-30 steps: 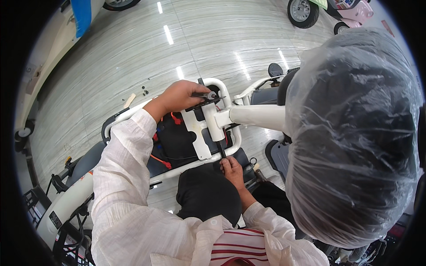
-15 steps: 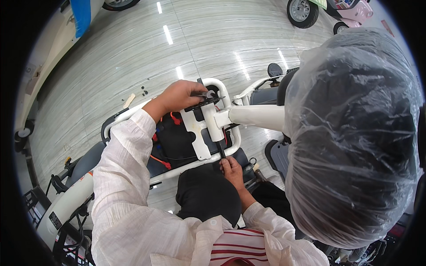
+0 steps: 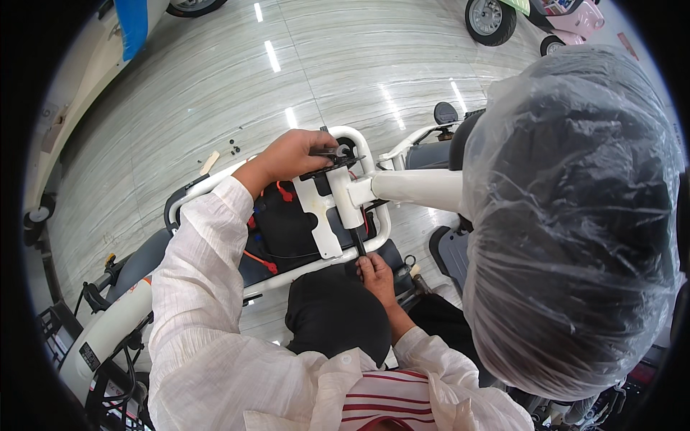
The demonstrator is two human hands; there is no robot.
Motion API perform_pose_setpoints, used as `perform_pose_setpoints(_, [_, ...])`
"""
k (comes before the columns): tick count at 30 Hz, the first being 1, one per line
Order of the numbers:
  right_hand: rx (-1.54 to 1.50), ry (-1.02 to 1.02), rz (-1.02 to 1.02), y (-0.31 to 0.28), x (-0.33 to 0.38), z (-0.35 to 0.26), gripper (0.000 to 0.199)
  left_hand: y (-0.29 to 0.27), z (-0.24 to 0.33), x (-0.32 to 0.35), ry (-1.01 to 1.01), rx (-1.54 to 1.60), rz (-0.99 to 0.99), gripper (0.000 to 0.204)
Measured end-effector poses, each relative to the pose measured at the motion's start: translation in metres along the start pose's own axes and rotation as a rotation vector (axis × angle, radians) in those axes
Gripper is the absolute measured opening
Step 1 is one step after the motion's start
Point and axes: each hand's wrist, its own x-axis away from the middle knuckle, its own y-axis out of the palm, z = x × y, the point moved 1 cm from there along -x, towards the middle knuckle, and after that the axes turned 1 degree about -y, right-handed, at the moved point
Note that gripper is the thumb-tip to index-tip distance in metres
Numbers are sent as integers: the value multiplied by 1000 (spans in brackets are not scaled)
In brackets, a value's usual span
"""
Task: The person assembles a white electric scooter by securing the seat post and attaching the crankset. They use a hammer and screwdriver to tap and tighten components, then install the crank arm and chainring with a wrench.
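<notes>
The left hand (image 3: 291,154) extends to the right with its back facing upward; its forearm rises from the lower left in a loose sleeve (image 3: 208,237), elbow outward. The fingers pinch the handle of a wrench (image 3: 338,151); the fingertips are partly hidden. The wrench's forked end points right, away from the hand, above a dark disc (image 3: 321,172).

The right hand (image 3: 376,276) sits below and to the right of the left hand. Its forearm angles upward and leftward. Thumb and fingers pinch the lower end of a black bar (image 3: 359,241), which leads up from the hand to a white tube (image 3: 344,197).

The tube lies between the two hands. Left of it, below the left hand, are a white plate (image 3: 314,215) and a black pack (image 3: 284,224). Beyond the left hand, small dark parts (image 3: 234,150) lie on the floor (image 3: 208,86).
</notes>
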Motion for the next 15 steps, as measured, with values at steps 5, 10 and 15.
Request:
perform_pose_setpoints(5, [-13,19,5,-1,-1,2,20,-2,7,-1,37,-71,-45,31])
perform_pose_setpoints(10, [5,6,2,-1,-1,1,20,0,1,0,-2,-40,-17,32])
perform_pose_setpoints(15, [34,10,10,-1,-1,1,21,-1,3,1,9,-23,-25,31])
